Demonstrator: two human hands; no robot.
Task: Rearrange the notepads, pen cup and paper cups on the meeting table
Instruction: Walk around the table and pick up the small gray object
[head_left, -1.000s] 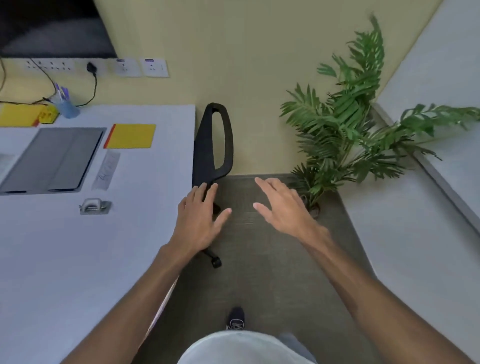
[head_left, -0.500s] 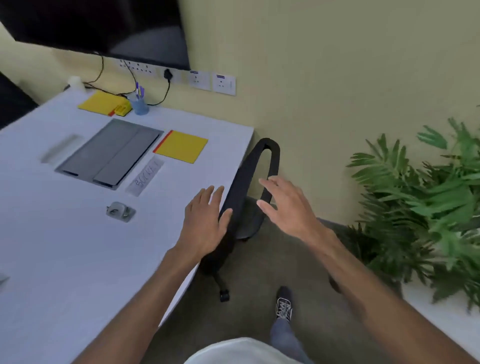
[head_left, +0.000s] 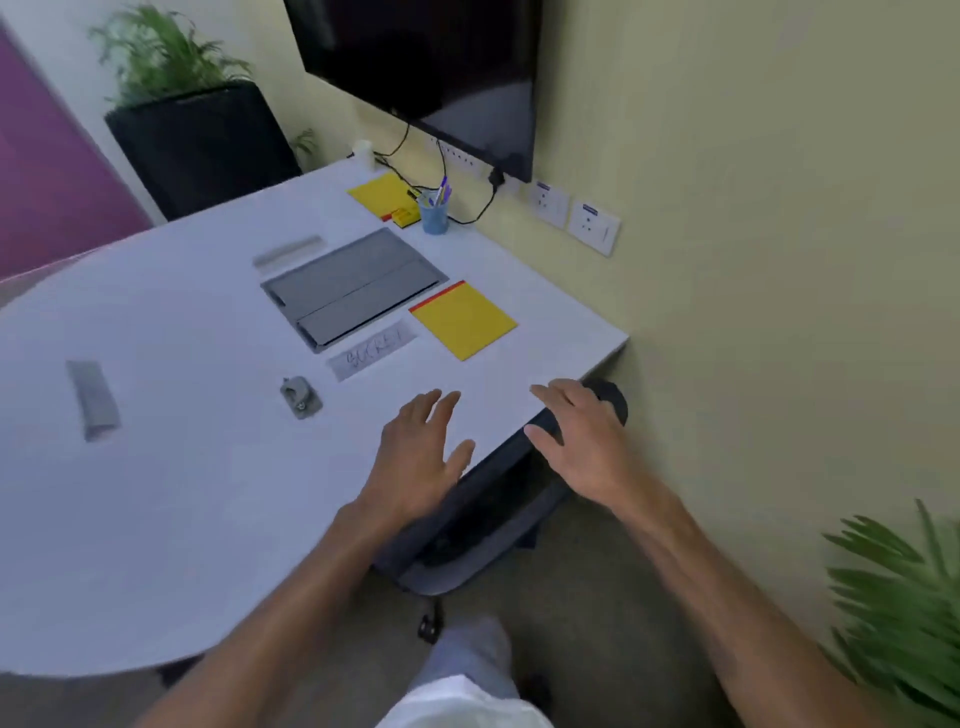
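Observation:
A yellow notepad with a red top edge (head_left: 464, 319) lies on the white meeting table (head_left: 156, 493) near its right end. A second yellow notepad (head_left: 379, 195) lies at the far end, with a small yellow sticky pad (head_left: 407, 214) and a blue pen cup (head_left: 434, 213) holding pens beside it. A white paper cup (head_left: 363, 153) stands at the far corner. My left hand (head_left: 421, 452) hovers over the table's near edge, fingers spread and empty. My right hand (head_left: 582, 441) is open above the black chair's backrest (head_left: 608, 400), holding nothing.
A grey cable hatch (head_left: 353, 288) sits in the table's middle, with a paper label (head_left: 374, 349), a small metal fitting (head_left: 300, 397) and grey strips around it. A black screen (head_left: 426, 67) hangs on the wall above sockets. Plants stand at the far left and near right.
The view has swung left toward the table and moved closer. Both hands now reach further forward, the left over the table edge, the right over the chair back.

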